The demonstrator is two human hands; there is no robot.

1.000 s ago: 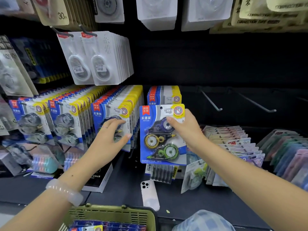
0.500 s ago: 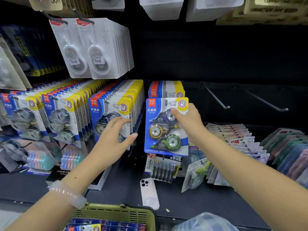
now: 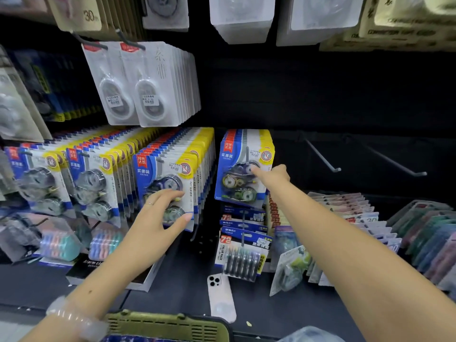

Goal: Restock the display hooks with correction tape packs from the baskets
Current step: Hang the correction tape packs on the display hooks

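Note:
A blue-and-yellow correction tape pack [image 3: 243, 166] hangs at the front of a short row on a hook, whose rod tip shows in front of the card. My right hand [image 3: 272, 176] pinches that pack at its right edge, thumb on the blister. My left hand [image 3: 158, 215] lies with spread fingers on the front pack of the neighbouring full row [image 3: 170, 169], touching it without closing on it. The rim of a green basket [image 3: 167, 324] with more blue packs inside shows at the bottom edge.
Two bare hooks [image 3: 323, 156] [image 3: 394, 161] stick out to the right of the short row. A white phone [image 3: 220, 297] lies on the dark shelf. Refill packs [image 3: 243, 255] hang below. White tape packs [image 3: 148, 82] hang above, and slanted packs [image 3: 357, 213] fill the right.
My right hand has carried the pack up and back onto the hook, against the row behind it. My left hand has stayed on the neighbouring row's front pack.

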